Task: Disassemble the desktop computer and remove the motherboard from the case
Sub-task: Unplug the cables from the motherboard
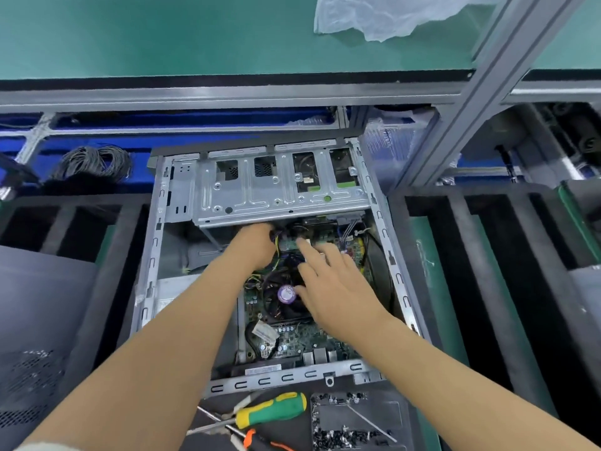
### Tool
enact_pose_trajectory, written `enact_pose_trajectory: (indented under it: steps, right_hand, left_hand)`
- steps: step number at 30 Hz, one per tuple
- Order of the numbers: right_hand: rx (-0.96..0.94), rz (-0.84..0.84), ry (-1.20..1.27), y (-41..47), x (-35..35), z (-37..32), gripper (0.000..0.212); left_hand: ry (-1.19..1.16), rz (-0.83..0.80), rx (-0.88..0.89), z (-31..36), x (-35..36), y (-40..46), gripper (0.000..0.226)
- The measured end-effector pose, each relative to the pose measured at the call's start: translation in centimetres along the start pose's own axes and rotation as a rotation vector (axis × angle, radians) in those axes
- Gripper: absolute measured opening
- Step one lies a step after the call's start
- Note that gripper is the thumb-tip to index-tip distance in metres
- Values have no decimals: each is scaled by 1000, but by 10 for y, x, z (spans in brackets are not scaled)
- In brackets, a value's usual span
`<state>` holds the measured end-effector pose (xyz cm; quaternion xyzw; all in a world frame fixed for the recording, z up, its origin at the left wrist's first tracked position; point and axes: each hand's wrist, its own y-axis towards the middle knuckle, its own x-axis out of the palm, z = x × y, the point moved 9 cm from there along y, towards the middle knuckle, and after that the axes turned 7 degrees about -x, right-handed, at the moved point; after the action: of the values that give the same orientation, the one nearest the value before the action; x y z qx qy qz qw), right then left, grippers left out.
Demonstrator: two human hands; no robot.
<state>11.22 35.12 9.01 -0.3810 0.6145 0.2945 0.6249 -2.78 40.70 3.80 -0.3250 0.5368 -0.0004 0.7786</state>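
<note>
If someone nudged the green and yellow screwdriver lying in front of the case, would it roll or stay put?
The green and yellow screwdriver has a rounded, bulging handle, so it would probably roll a little. Its shaft crosses other tools beside it, which would likely stop it soon. It looks rigid, not floppy.

**What the view hides**

The left hand (pixel 257 242) reaches under the drive cage (pixel 279 190), so its fingertips and whatever they grip among the cables are hidden. The right hand (pixel 335 288) covers part of the motherboard (pixel 292 340). The screws in the tray (pixel 357 424) are too small to distinguish. The bottom edge cuts off the screwdrivers (pixel 270 411).
</note>
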Motion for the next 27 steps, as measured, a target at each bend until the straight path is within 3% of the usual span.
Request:
enact_pose_trajectory:
  steps: [5, 14, 21, 24, 26, 27]
  right_hand:
    - [130, -159, -19, -8, 24, 22, 38]
    - [157, -144, 15, -6, 27, 24, 41]
    - [169, -124, 45, -5, 25, 24, 40]
    - [178, -108, 53, -4, 25, 24, 38]
    - [179, -103, 56, -4, 26, 24, 38]
    - [178, -100, 56, -4, 26, 24, 38]
  left_hand:
    - [181, -24, 6, -4, 2, 26, 42]
    - [350, 89, 215, 4, -2, 52, 43]
    - [382, 89, 329, 13, 16, 58, 37]
    - [567, 135, 375, 17, 18, 57, 37]
    - [705, 96, 461, 24, 23, 48, 54]
    - [748, 72, 477, 24, 27, 47, 73]
